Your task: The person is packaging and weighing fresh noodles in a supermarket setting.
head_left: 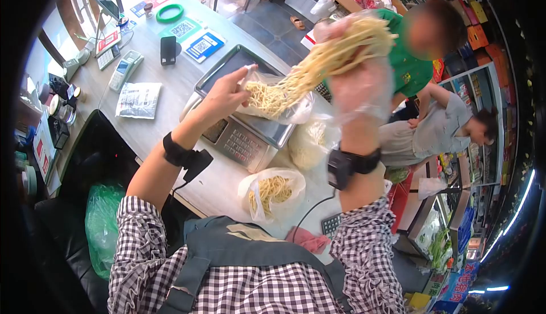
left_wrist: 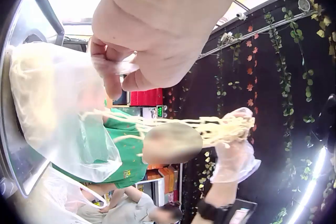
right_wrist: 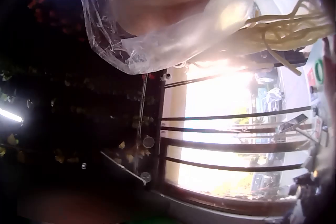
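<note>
High over the counter, my right hand (head_left: 364, 89), in a clear plastic glove, grips a thick bundle of pale noodles (head_left: 333, 58). The strands trail down toward an open plastic bag (head_left: 300, 112) on the metal tray of a weighing scale (head_left: 236, 143). More noodles lie inside that bag. At its far left edge, my left hand (head_left: 226, 93) pinches the bag's rim between thumb and fingers, also seen in the left wrist view. Right of the scale stands a second noodle bag (head_left: 310, 140). A third open noodle bag (head_left: 272, 195) sits nearer to me.
On the counter's left lie a white packet (head_left: 139, 100), a card terminal (head_left: 125, 70), a dark phone-like device (head_left: 168, 50) and QR-code cards (head_left: 205, 46). A pink cloth (head_left: 311, 240) is near the front edge. Across the counter is a person in green (head_left: 412, 46); another (head_left: 435, 126) stands to the right.
</note>
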`<move>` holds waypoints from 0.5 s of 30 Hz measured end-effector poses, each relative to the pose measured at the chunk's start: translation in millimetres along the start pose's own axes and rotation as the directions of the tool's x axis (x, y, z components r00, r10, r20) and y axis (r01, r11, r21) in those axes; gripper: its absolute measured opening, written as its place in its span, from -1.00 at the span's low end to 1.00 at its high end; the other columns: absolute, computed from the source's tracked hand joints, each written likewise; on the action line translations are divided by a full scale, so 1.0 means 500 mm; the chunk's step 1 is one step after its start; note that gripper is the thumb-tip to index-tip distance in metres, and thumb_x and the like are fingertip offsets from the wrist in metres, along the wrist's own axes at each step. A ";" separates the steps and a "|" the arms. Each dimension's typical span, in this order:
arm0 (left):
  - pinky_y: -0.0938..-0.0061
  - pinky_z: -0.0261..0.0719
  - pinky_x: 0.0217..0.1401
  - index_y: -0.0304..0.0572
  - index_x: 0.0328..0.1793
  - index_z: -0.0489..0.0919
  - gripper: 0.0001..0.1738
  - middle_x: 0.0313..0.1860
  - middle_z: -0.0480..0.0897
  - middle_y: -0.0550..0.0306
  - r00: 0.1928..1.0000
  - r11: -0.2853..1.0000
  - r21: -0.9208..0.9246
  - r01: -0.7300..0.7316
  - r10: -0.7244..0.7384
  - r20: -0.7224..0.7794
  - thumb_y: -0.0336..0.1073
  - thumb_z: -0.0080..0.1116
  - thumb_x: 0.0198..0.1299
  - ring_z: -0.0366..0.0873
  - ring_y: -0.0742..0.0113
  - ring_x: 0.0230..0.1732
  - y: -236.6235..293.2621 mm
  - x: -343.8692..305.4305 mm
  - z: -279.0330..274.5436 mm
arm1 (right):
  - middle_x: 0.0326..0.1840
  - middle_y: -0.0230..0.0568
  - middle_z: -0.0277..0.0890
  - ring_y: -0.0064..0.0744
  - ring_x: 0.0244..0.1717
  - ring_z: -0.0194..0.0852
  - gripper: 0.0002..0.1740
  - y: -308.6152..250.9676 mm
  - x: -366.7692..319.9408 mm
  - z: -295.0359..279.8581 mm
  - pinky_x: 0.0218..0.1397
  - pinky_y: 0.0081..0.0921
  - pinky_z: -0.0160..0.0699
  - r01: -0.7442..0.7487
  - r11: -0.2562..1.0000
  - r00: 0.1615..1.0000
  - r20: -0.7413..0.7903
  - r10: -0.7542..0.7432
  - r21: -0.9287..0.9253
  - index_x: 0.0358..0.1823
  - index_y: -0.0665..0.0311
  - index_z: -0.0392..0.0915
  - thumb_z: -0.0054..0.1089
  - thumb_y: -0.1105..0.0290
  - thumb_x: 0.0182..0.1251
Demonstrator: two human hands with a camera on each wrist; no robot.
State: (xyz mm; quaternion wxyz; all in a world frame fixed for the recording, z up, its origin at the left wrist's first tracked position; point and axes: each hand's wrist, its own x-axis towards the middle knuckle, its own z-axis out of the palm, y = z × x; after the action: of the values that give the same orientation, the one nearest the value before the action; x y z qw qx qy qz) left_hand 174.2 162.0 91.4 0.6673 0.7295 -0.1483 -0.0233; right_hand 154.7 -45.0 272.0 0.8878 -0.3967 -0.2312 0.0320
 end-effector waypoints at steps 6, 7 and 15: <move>0.64 0.51 -0.19 -0.34 0.57 0.13 -0.19 0.08 0.51 0.20 0.979 0.969 -0.214 0.122 -0.082 0.185 -0.57 0.04 0.12 0.44 0.60 -0.30 -0.002 -0.002 -0.026 | -0.18 -0.27 0.59 -0.26 -0.16 0.62 -0.77 0.261 0.009 -0.145 -0.02 -0.33 0.60 0.050 0.962 0.996 -0.059 -0.068 -0.270 -0.04 0.29 0.48 0.12 0.53 0.27; 0.63 0.52 -0.18 -0.35 0.57 0.13 -0.18 0.14 0.50 0.18 0.985 0.962 -0.247 0.119 -0.082 0.154 -0.58 0.03 0.11 0.44 0.59 -0.29 0.000 -0.001 -0.026 | -0.17 -0.19 0.60 -0.20 -0.15 0.63 -0.75 0.308 -0.007 -0.180 -0.02 -0.31 0.60 0.045 0.872 0.997 -0.029 -0.068 -0.488 -0.04 0.32 0.49 0.11 0.54 0.24; 0.62 0.53 -0.11 -0.38 0.52 0.22 -0.27 0.30 0.49 0.13 0.993 0.972 -0.228 0.057 -0.033 0.109 -0.59 0.04 0.16 0.49 0.56 -0.22 -0.023 -0.003 -0.045 | -0.13 0.26 0.56 0.14 -0.05 0.56 -0.66 0.283 -0.071 -0.330 0.02 -0.19 0.55 -0.133 -0.223 0.950 -0.188 0.249 -0.966 -0.05 0.40 0.56 0.15 0.53 0.09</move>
State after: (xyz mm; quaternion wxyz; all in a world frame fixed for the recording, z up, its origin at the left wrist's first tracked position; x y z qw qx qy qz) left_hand 180.0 184.7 82.2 0.7381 0.6481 -0.1625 -0.0936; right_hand 213.0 -70.7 61.1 0.2346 -0.9618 -0.1410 -0.0062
